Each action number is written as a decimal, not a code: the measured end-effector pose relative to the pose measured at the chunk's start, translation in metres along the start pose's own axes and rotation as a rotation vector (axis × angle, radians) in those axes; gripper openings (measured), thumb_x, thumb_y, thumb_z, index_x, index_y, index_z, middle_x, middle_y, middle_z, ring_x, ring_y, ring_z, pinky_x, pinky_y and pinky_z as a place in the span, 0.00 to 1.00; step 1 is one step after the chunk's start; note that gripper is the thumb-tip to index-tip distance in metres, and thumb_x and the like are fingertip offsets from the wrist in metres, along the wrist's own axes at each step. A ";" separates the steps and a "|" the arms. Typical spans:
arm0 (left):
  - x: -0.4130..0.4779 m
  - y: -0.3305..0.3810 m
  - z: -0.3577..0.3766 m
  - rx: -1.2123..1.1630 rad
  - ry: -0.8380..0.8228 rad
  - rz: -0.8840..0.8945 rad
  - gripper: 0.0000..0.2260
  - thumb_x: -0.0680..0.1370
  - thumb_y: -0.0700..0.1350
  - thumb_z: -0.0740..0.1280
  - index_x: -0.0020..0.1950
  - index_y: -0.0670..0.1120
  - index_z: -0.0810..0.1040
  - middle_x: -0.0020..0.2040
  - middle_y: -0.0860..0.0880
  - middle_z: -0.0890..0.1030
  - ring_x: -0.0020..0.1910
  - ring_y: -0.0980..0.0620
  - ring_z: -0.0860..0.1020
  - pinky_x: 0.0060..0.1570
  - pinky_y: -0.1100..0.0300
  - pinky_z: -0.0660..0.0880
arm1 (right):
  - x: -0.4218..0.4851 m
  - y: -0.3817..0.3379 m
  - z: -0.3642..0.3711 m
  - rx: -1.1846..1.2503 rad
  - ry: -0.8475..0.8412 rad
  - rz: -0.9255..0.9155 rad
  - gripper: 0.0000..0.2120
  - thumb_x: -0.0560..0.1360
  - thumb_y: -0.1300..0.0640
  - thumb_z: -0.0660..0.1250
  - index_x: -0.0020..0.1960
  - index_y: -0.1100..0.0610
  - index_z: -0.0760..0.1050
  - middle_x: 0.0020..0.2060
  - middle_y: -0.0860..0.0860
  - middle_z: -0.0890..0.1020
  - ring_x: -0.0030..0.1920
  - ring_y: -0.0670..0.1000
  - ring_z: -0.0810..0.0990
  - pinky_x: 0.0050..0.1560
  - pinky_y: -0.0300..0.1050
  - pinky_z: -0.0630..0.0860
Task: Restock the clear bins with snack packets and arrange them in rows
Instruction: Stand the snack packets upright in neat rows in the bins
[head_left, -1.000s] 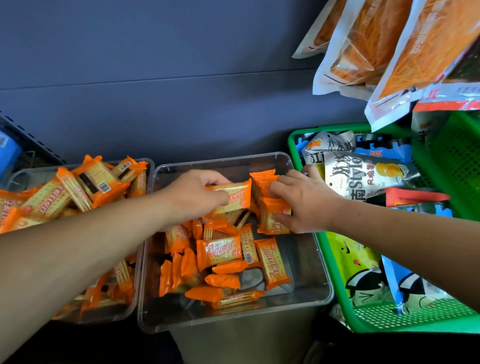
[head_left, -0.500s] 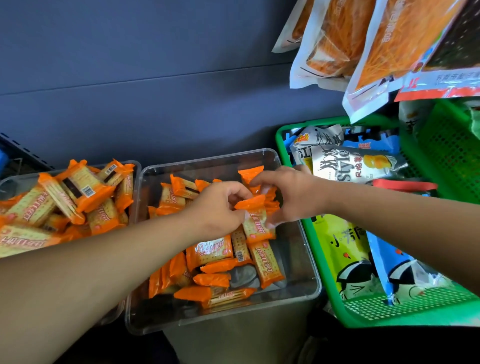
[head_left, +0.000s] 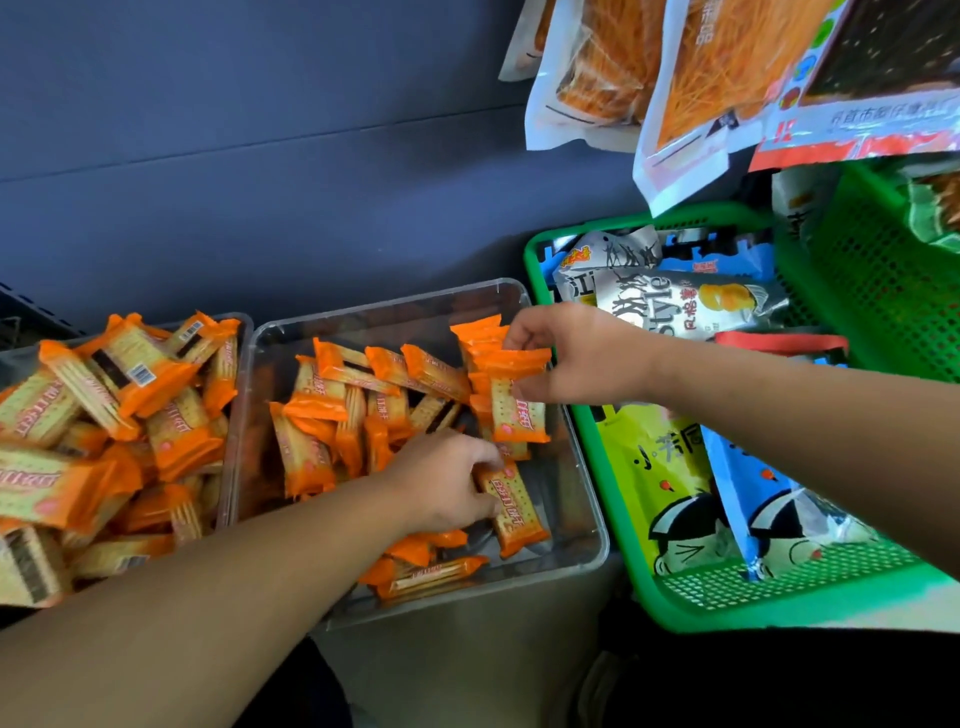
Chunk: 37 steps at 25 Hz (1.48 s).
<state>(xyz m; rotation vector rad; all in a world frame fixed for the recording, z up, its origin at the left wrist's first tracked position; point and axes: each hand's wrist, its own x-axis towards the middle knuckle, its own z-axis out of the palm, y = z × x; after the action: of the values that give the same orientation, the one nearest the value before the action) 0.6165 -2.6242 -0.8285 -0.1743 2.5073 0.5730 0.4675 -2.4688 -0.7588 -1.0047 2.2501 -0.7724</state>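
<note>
Two clear bins stand side by side. The middle bin (head_left: 582, 499) holds several orange cracker packets (head_left: 358, 395), partly lined up along its far side. My right hand (head_left: 582, 358) pinches a stack of packets (head_left: 511, 384) at the bin's right wall, holding them on edge. My left hand (head_left: 447, 483) reaches low into the bin and its fingers curl round another orange packet (head_left: 514, 506) lying flat. The left bin (head_left: 236, 332) is heaped with the same packets.
A green mesh basket (head_left: 670, 597) with large snack bags sits right of the middle bin, a second green basket (head_left: 883, 270) behind it. Bags of orange snacks (head_left: 691, 78) hang above. A dark blue wall (head_left: 260, 156) runs behind the bins.
My left hand dropped from the packets near my right hand toward the bin's front and took a flat packet. My right hand moved slightly back with its stack.
</note>
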 end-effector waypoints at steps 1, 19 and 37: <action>0.003 0.004 0.003 0.031 0.018 -0.006 0.25 0.76 0.61 0.74 0.72 0.59 0.76 0.69 0.52 0.78 0.68 0.48 0.75 0.68 0.51 0.72 | 0.000 0.001 0.002 -0.043 -0.002 -0.009 0.12 0.71 0.55 0.78 0.52 0.50 0.79 0.46 0.46 0.86 0.48 0.50 0.84 0.56 0.53 0.80; -0.001 -0.011 -0.012 -0.275 0.316 -0.008 0.13 0.70 0.48 0.81 0.50 0.58 0.82 0.47 0.57 0.83 0.48 0.53 0.81 0.51 0.53 0.81 | -0.002 -0.009 0.003 0.030 0.165 -0.129 0.12 0.72 0.61 0.73 0.51 0.49 0.76 0.41 0.50 0.82 0.42 0.54 0.80 0.47 0.51 0.79; -0.016 0.009 -0.028 -0.616 0.383 -0.114 0.20 0.71 0.41 0.80 0.56 0.54 0.76 0.56 0.53 0.78 0.51 0.51 0.79 0.43 0.62 0.76 | -0.003 -0.024 -0.010 0.463 0.097 0.111 0.17 0.76 0.70 0.70 0.60 0.53 0.76 0.50 0.56 0.83 0.46 0.58 0.87 0.44 0.57 0.87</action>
<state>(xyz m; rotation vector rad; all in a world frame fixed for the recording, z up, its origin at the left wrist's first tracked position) 0.6135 -2.6281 -0.7954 -0.7086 2.5654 1.3570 0.4737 -2.4770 -0.7354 -0.6274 2.0427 -1.2393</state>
